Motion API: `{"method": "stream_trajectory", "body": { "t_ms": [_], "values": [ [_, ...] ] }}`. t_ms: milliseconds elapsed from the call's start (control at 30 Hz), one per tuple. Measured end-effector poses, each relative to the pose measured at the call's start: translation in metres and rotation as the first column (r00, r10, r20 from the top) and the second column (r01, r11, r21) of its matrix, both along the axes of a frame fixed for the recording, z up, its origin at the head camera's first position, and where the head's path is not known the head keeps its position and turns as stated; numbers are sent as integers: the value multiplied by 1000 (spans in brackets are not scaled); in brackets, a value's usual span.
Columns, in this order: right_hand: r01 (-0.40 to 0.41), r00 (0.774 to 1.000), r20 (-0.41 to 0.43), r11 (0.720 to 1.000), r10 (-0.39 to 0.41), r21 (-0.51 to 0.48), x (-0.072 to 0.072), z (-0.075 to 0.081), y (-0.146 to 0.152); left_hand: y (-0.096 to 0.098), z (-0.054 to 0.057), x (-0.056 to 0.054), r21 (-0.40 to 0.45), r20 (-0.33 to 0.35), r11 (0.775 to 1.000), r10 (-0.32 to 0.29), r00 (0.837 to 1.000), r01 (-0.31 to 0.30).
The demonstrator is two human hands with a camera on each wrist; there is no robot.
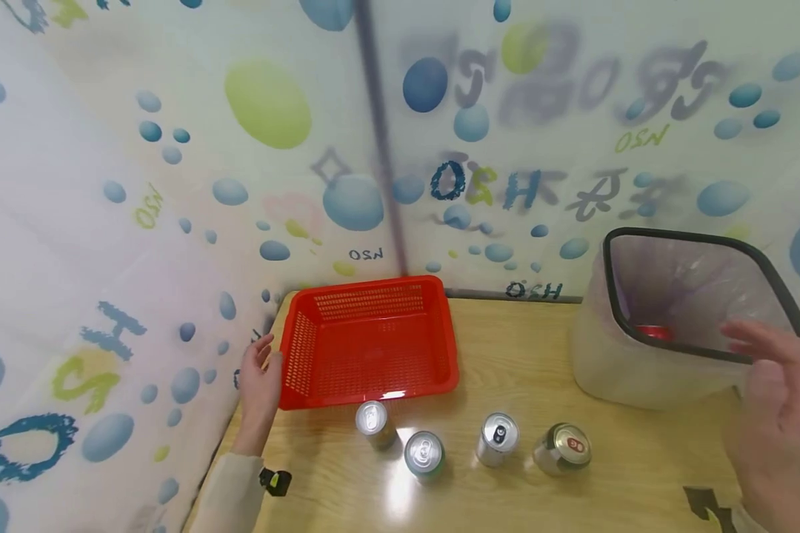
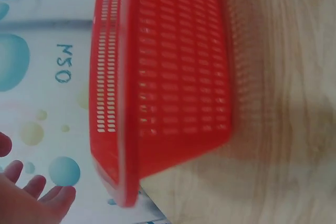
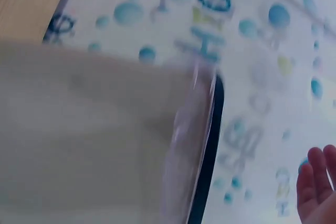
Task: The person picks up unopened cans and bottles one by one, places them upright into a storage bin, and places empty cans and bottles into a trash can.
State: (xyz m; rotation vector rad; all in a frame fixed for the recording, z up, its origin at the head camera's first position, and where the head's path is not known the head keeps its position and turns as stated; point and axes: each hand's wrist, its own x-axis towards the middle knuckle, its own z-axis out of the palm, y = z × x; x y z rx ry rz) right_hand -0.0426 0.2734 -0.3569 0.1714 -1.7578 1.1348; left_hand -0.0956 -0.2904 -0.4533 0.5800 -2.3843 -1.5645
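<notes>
In the head view my left hand [image 1: 260, 392] is beside the left wall of a red plastic basket [image 1: 450, 355], fingers loosely bent and holding nothing. The left wrist view shows those fingers [image 2: 34, 195] apart from the basket's rim. My right hand [image 1: 776, 400], slightly blurred, is raised at the front right of a bin [image 1: 613, 370] with a black rim and clear liner. Nothing is in its loosely extended fingers [image 3: 315, 187]. Inside the bin lies something red, like a can [image 1: 655, 332]. The basket holds nothing visible.
In front of the basket stand a silver can [image 1: 373, 422] and a green-sided can [image 1: 424, 455]. Farther right are another silver can [image 1: 497, 438] and a can with a red tab [image 1: 563, 449]. A patterned curtain [image 1: 347, 252] borders the wooden table [image 1: 513, 348].
</notes>
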Motion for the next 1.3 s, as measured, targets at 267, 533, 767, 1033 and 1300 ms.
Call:
{"method": "stream_trajectory", "body": {
  "t_ms": [267, 533, 767, 1033, 1300],
  "values": [
    [-348, 931, 225, 883, 287, 314, -23, 0, -59, -20, -23, 4, -182, 86, 983, -17, 996, 33],
    [-728, 587, 789, 546, 182, 416, -91, -6, -135, -36, -35, -16, -272, 318, 940, -116, 941, 208],
    [-775, 563, 825, 323, -38, 544, -129, -59, -177, -29, -47, -23, -158, 307, 967, -144, 941, 200],
    [-840, 418, 888, 293, -190, 457, -154, -86, -190, -24, -46, -22, -152, 256, 974, -129, 958, 171],
    [-832, 382, 905, 357, -186, 424, -158, -103, -194, -23, -47, -22, -31, 303, 984, -157, 940, 175]
  ]
}}
